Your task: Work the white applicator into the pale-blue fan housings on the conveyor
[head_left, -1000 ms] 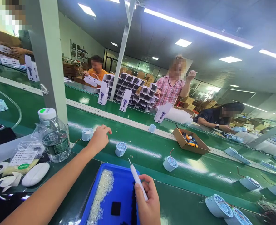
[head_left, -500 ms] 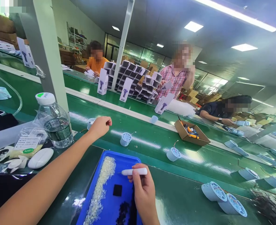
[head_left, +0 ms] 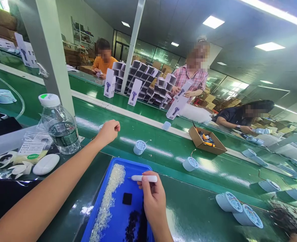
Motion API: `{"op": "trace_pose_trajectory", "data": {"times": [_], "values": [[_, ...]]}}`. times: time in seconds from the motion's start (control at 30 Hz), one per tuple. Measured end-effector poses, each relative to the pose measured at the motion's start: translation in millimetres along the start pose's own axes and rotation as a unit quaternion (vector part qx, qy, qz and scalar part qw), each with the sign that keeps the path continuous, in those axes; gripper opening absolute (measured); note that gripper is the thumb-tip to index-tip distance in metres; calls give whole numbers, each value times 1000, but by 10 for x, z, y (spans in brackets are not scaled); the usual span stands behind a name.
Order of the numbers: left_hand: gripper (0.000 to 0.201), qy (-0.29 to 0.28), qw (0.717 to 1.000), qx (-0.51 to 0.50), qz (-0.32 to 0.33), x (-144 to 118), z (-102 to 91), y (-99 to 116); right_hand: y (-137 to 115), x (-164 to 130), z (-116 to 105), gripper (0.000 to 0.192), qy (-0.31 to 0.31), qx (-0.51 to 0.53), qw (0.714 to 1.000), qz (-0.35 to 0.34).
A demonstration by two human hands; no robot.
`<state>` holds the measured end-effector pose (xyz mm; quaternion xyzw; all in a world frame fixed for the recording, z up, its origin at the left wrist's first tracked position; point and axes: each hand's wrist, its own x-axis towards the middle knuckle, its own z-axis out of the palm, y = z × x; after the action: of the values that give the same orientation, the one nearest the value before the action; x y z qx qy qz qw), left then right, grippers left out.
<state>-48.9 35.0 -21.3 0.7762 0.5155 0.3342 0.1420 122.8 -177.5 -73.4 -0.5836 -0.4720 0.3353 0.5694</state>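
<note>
1. Since the earlier frame the white pen-like tool [head_left: 143,178] has swung from pointing up to lying level, and the round light-blue housing [head_left: 139,147] on the conveyor belt [head_left: 163,151] has travelled rightward. The left hand [head_left: 108,131] has stayed out over the belt.
2. Right hand [head_left: 152,198]: thumb and fingers pinch the tool at its right end. Its long axis runs left-right and its thin tip points left, over the blue tray [head_left: 118,215].
3. Tray contents: a strip of small pale beads [head_left: 108,201] along the left side, a black square pad [head_left: 127,198] in the middle, and dark bits toward the near edge. The beads lie left of and below the tool tip, and the right hand is the nearer one.
4. Left hand: curled into a loose fist above the belt's near edge, over a small part that is mostly hidden. Whether it grips anything, I cannot tell.
5. The light-blue housing sits on the belt to the right of the left hand, apart from it.
6. A water bottle [head_left: 59,126] stands at the bench's left. Across the belt, other people handle white cartons [head_left: 134,92].
</note>
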Motion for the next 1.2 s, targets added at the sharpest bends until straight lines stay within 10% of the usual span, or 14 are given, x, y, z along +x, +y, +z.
{"op": "trace_pose_trajectory", "data": {"times": [0.73, 1.2], "values": [[10, 44, 993, -93, -57, -28, -4, 90, 25, -7, 19, 22, -59, -58, 997, -12], [14, 30, 994, -89, -56, -41, 53, 75, -48, 76, -35, 15, 36, -171, 978, -115]]}}
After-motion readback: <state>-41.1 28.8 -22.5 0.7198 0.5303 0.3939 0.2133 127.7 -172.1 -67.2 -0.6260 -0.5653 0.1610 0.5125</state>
